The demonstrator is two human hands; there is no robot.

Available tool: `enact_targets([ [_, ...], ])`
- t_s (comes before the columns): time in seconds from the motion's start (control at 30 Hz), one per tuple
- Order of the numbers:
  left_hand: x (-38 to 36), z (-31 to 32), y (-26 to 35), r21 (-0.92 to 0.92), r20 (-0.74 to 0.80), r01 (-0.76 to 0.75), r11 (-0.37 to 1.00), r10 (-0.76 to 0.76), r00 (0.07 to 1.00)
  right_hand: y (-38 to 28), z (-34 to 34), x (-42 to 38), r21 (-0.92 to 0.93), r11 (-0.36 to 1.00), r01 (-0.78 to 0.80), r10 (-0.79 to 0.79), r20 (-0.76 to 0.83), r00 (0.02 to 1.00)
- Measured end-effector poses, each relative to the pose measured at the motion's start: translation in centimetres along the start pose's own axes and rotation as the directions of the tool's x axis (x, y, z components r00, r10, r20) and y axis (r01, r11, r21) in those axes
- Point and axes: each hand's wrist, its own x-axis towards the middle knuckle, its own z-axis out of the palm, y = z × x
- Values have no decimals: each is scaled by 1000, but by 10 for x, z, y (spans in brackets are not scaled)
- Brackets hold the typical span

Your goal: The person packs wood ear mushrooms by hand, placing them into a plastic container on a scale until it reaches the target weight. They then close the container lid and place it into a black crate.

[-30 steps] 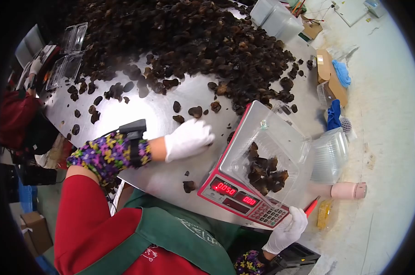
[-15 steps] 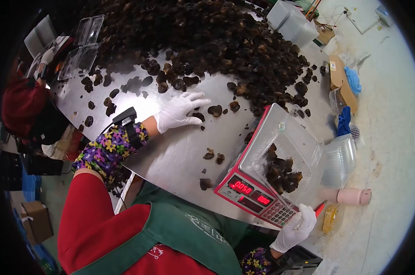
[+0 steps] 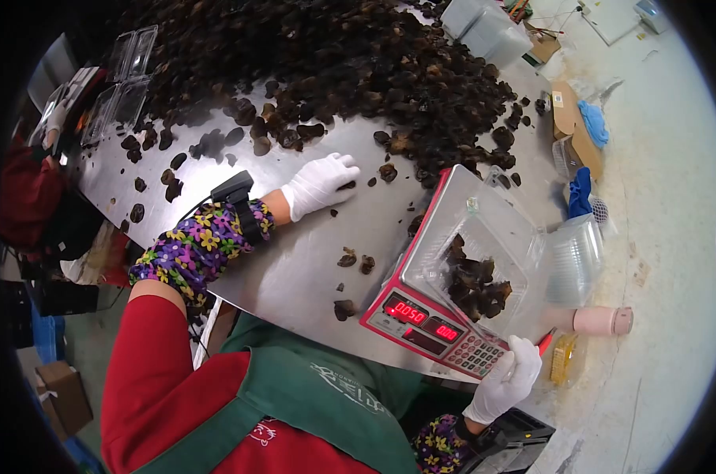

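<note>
My left hand (image 3: 318,186), in a white glove, is curled down on the metal table with its fingers closed over a piece of dried black fungus (image 3: 347,186); only a dark edge of it shows. My right hand (image 3: 506,381), also gloved, rests at the near right corner of the red digital scale (image 3: 421,276), beside its keypad. Its fingers are bent together, and what they hold, if anything, is hidden. On the scale lies a clear plastic box (image 3: 509,254) with a small heap of black fungus (image 3: 476,280) inside. The lit display (image 3: 409,313) reads 0.050.
A large pile of black fungus (image 3: 318,59) covers the table's far side. Stacked clear boxes (image 3: 575,261), a pink bottle (image 3: 603,321) and a cardboard box (image 3: 575,130) stand to the right. Another person's sleeve (image 3: 26,189) is at the far left, near open clear boxes (image 3: 117,103).
My left hand has gone from spread fingers to curled ones, closing over fungus lying there. My right hand stays by the scale's corner. The whole view has shifted slightly.
</note>
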Motion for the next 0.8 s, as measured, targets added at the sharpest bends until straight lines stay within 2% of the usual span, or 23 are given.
enact_targets([
  [0.03, -2, 0, -6, 2, 14, 54, 999, -54, 998, 3, -1, -2, 0, 1000, -4, 4, -4, 1000],
  [0.07, -4, 3, -12, -72, -31, 122, 990, -125, 992, 6, -1, -5, 11, 1000, -20, 20, 0, 1000],
  [0.1, -3, 1, -15, -110, 21, 238, 965, -237, 971, 8, -2, -8, 19, 999, -38, 38, 7, 999],
  [0.17, 8, 8, -14, -177, -188, 182, 967, -214, 959, 14, 0, -12, 20, 999, -50, 49, 16, 999],
  [0.2, 18, 9, -14, -182, -181, 190, 965, -223, 958, 15, 0, -12, 24, 998, -51, 50, 23, 998],
  [0.27, 42, 10, -7, -71, -55, 213, 974, -217, 975, 13, 0, -8, 25, 999, -42, 41, 25, 999],
  [0.3, 52, 11, 2, -140, -55, 225, 964, -235, 970, 11, 1, -6, 29, 999, -33, 32, 7, 999],
  [0.37, 65, 28, 0, -79, 20, 182, 980, -181, 983, 7, 0, -5, 39, 999, -34, 35, -13, 999],
  [0.47, 72, 41, 4, -72, -21, 214, 974, -216, 976, 7, -7, -5, 27, 999, -32, 33, -25, 999],
  [0.5, 73, 40, 0, -178, -17, 213, 961, -219, 976, 10, -9, -8, 20, 999, -42, 42, -21, 999],
  [0.57, 77, 9, 34, -210, -134, 182, 961, -213, 968, 13, -10, -14, 3, 998, -65, 65, -20, 998],
  [0.63, 84, -21, 76, -262, -160, 118, 958, -164, 973, 15, -8, -18, 22, 997, -76, 76, -8, 997],
  [0.7, 90, -34, 111, -512, -168, -41, 858, -53, 984, 12, -5, -15, 39, 996, -81, 81, -1, 997],
  [0.77, 93, -43, 149, -508, -199, -146, 849, 50, 979, 8, -3, -10, 58, 996, -74, 75, -17, 997],
  [0.8, 97, -43, 160, -462, -193, -223, 858, 148, 970, 5, -4, -7, 71, 996, -56, 58, -30, 998],
])
